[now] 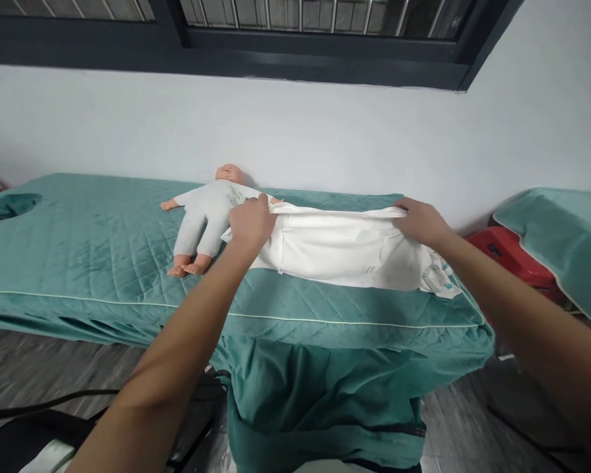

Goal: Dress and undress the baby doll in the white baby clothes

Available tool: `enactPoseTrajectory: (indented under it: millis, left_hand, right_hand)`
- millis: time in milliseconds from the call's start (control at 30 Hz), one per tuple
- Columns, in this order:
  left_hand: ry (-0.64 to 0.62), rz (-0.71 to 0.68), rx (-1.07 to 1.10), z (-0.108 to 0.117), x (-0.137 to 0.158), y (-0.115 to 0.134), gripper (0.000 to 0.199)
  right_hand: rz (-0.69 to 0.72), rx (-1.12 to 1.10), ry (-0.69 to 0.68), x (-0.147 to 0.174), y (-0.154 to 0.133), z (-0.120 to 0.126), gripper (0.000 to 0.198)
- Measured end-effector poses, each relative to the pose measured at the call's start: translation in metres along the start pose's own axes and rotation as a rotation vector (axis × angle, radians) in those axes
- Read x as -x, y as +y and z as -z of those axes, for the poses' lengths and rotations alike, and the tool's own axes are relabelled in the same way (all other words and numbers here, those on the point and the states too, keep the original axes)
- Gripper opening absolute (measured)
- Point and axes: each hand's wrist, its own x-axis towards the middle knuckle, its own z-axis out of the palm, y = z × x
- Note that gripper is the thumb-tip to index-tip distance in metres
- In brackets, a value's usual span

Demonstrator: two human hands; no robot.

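Observation:
A white cloth (345, 246), folded into a long strip, lies across the green quilted bed cover (103, 243). My left hand (252, 222) pinches its far left corner, and my right hand (420, 222) grips the far right corner. The cloth's top edge is drawn straight between them. Patterned fabric (440, 276) shows at its right end, below my right hand. Just left of my left hand, a baby doll (209, 207) in pale clothing rests on its back with its head toward the wall. My left hand and the cloth lie close to one of the doll's arms.
The bed stands against a white wall (295, 138) under a dark-framed window (315, 59) with bars. An opening (10, 205) shows in the cover at far left. To the right are a red case (517, 253) and another green-covered piece (566, 230). A black cable (54, 399) runs at lower left.

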Motion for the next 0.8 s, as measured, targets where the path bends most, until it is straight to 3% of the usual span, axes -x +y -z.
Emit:
enactPoseTrajectory:
  millis: [100,200,267,333,567,800]
  left_hand:
    - [-0.047,0.049,-0.149,-0.038,0.013,0.011,0.036]
    - [-0.092,-0.078,-0.106,-0.078,0.044,0.023,0.041]
    - [-0.237,-0.175,-0.026,-0.1,0.061,0.028,0.041]
    - [-0.355,-0.176,-0.013,-0.115,0.067,0.029,0.038]
    - [-0.368,0.008,-0.066,-0.135,0.033,0.032,0.042]
    - [-0.237,0.144,0.163,-0.154,0.026,0.057,0.061]
  right_hand:
    - [-0.045,0.144,0.06,0.008,-0.026,-0.05,0.048]
    - [0.19,0.109,-0.066,0.034,-0.063,-0.11,0.049]
    - [0.234,0.082,-0.132,0.045,-0.079,-0.143,0.048]
    - [0.171,0.074,-0.157,0.041,-0.085,-0.165,0.045]
    - [-0.102,0.081,-0.18,-0.019,-0.074,-0.185,0.062]
    - [-0.154,0.069,-0.014,-0.015,-0.081,-0.198,0.073]
